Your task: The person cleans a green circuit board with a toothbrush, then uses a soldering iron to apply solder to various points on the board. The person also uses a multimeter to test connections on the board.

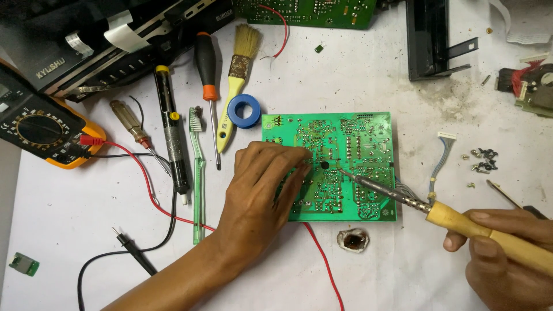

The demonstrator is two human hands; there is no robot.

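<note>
Right now the right hand [507, 253] is wrapped tight around the wooden handle of a soldering iron [438, 210]. Its thin metal tip reaches up and left onto the green board [357, 144], close to a small black dot [324, 165] near the middle of the board.

The left hand [262, 190] lies flat on the left part of the board, palm down. Its fingers [296, 167] are bent a little and press on the board, with the fingertips just beside the black dot. It holds nothing; it only rests there.

The board lies flat on a white table [403, 270], solder side up. Just below the board sits a small round tin [353, 240] with brown paste inside. A red wire [325, 259] comes out from under the bottom edge of the board.

Just above the board's left corner is a blue tape roll [244, 110]. Left of the board lie a yellow brush [235, 86], an orange screwdriver [208, 86], a green toothbrush [198, 173], a black solder pump [173, 138] and a brown screwdriver [131, 124]. Far left of the board is a black and orange meter [43, 129], with a black probe [132, 250] below it.

Right of the board are a thin bunch of wires with a white plug [440, 158], then some small screws [481, 161].
</note>
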